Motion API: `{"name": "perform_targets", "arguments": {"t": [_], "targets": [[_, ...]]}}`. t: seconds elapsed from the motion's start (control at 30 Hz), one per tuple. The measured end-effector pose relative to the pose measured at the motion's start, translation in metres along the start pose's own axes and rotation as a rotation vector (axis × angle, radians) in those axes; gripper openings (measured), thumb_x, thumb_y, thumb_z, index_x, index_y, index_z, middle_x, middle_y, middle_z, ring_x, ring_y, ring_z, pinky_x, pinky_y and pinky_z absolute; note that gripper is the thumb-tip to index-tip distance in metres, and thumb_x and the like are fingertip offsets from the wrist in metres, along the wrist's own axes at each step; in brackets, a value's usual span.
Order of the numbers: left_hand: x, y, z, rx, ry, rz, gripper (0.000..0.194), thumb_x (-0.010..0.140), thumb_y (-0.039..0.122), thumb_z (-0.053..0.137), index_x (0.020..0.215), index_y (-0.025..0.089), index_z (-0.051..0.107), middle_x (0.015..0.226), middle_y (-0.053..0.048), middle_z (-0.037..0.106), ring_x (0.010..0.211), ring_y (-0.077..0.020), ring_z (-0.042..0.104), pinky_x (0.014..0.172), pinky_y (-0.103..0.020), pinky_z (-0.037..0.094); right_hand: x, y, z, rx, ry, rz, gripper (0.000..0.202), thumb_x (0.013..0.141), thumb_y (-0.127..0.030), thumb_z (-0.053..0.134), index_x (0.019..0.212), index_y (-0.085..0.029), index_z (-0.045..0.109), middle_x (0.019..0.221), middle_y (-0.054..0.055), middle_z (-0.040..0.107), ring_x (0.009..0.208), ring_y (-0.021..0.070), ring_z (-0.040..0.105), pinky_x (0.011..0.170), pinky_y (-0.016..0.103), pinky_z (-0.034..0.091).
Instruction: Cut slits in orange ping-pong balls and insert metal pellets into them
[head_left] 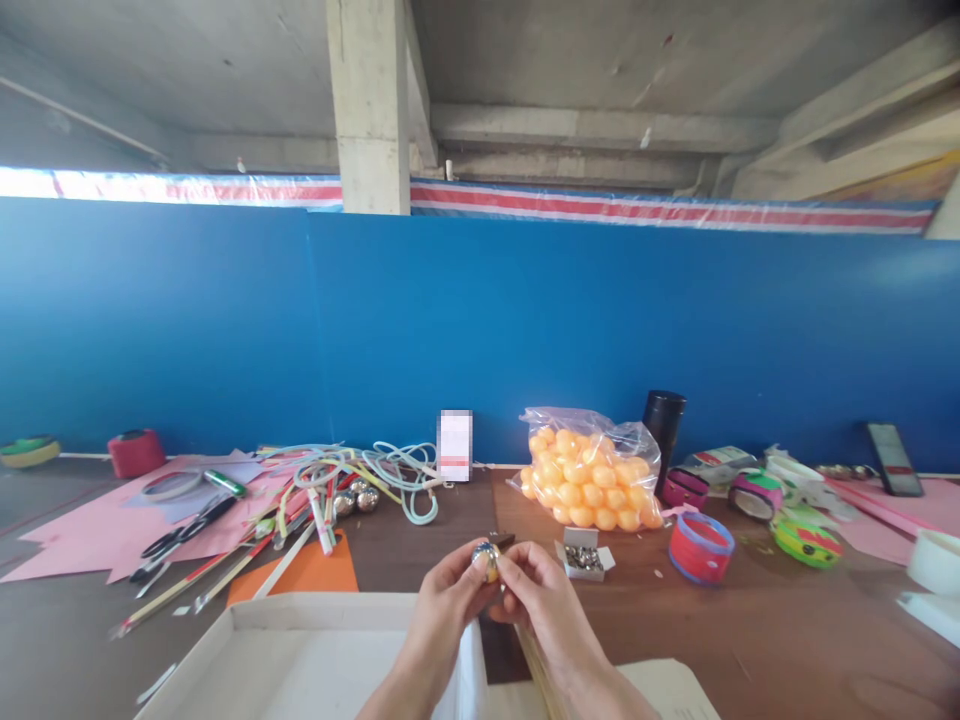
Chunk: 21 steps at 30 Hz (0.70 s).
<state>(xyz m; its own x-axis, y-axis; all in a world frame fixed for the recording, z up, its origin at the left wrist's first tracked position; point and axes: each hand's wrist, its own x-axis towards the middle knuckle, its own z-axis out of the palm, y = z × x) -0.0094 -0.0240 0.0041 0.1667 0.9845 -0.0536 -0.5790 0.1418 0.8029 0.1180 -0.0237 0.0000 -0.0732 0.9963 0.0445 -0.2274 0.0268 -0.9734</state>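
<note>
A small shiny metallic ball [486,560], silver with a golden lower part, is held up over the table's front middle. My left hand [448,605] pinches it from the left with thumb and fingertips. From the right, my right hand [546,600] closes its thumb and fingers on the same ball. Just right of the hands is a small open white box [604,562] of small metal pieces. A white tray [337,603] lies below and left of my left hand.
Behind the small box stands a clear bag of orange balls [592,480]. Scissors [176,538], pink paper [67,532], looped cords [420,500] and two silver balls [366,497] lie left. Tape rolls, a red-blue ring [701,548] and a phone [894,460] are right. A blue partition [480,330] rises behind.
</note>
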Motion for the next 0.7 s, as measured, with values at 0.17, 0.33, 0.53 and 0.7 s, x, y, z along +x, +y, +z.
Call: {"name": "perform_targets", "arguments": {"t": [0.17, 0.33, 0.53, 0.7], "targets": [[0.001, 0.001, -0.004, -0.049, 0.050, -0.033, 0.036, 0.068, 0.029, 0.069, 0.099, 0.009, 0.064, 0.099, -0.016, 0.069, 0.085, -0.0211, 0.066, 0.078, -0.028, 0.052, 0.003, -0.008, -0.015, -0.358, 0.109, -0.107, 0.029, 0.080, -0.049, 0.051, 0.080, -0.020, 0.055, 0.065, -0.001, 0.056, 0.052, 0.0132, 0.052, 0.051, 0.026, 0.044], [0.008, -0.002, -0.012, -0.072, 0.147, 0.022, 0.032, 0.068, 0.027, 0.070, 0.094, 0.009, 0.063, 0.089, -0.014, 0.070, 0.081, -0.0213, 0.067, 0.073, -0.028, 0.055, -0.003, -0.013, -0.031, -1.055, 0.127, -0.073, 0.018, 0.070, -0.039, 0.062, 0.067, -0.023, 0.057, 0.068, 0.003, 0.063, 0.064, 0.0207, 0.058, 0.057, 0.028, 0.035], [0.012, 0.000, -0.017, -0.084, 0.201, 0.061, 0.030, 0.068, 0.024, 0.069, 0.093, 0.008, 0.063, 0.092, -0.014, 0.069, 0.084, -0.0231, 0.067, 0.075, -0.029, 0.055, -0.014, -0.005, -0.026, -1.346, 0.003, -0.002, 0.020, 0.061, -0.032, 0.065, 0.072, -0.021, 0.054, 0.070, 0.002, 0.064, 0.066, 0.0214, 0.061, 0.056, 0.026, 0.033], [0.014, 0.001, -0.020, -0.084, 0.222, 0.060, 0.028, 0.070, 0.023, 0.068, 0.094, 0.008, 0.063, 0.094, -0.016, 0.069, 0.086, -0.0237, 0.066, 0.078, -0.031, 0.054, -0.005, 0.005, -0.025, -1.106, -0.011, 0.047, 0.004, 0.063, -0.021, 0.054, 0.067, -0.018, 0.053, 0.063, 0.003, 0.063, 0.061, 0.0192, 0.061, 0.051, 0.025, 0.034]]}}
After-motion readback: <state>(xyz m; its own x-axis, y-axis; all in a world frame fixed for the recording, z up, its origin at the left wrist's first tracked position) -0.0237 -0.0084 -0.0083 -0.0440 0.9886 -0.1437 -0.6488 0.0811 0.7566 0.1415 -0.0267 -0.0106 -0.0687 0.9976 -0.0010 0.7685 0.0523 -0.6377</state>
